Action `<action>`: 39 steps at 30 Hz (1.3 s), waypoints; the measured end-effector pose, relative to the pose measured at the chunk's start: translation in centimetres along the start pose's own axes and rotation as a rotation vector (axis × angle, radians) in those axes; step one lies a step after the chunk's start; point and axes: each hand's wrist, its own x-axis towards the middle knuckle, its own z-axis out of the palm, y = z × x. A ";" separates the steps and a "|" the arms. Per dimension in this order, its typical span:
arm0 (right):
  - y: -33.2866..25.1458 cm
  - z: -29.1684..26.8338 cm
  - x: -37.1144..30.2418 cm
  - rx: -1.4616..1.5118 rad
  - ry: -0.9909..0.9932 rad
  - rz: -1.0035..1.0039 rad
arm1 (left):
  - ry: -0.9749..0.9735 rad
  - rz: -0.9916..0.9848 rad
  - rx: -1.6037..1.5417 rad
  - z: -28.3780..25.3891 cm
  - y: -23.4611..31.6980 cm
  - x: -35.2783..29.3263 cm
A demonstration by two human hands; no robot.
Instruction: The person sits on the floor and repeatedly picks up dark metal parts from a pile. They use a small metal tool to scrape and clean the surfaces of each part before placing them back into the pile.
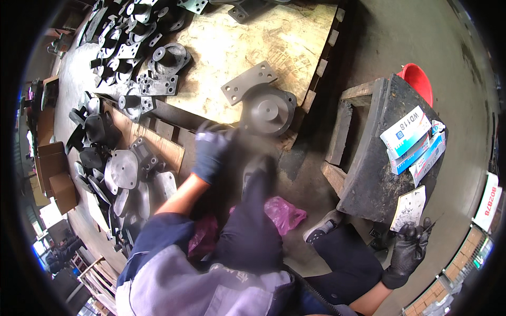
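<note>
A flanged metal part (268,111) lies at the pallet's (211,68) near right corner, right of the left grip (212,150), too blurred to tell if closed. The right grip (408,250) curls, its hold unclear, by the table's (363,179) near right corner; white-and-blue boxes (405,129), contents hidden, line its right side.

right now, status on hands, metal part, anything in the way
Left hand blurred beside flanged part, contact unclear. Right hand near stained white pad, grip unclear. Pink bag by legs.
</note>
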 end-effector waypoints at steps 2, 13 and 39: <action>0.0 -0.3 0.3 -0.052 0.006 -0.008 | 0.169 0.020 -0.103 0.9 4.2 1.3; -0.4 -2.2 0.5 -0.047 -0.020 -0.014 | 0.214 -0.354 -0.355 3.7 6.1 7.0; -0.6 -10.1 0.3 0.160 -0.104 0.110 | 0.237 -0.766 -0.545 5.9 7.4 16.2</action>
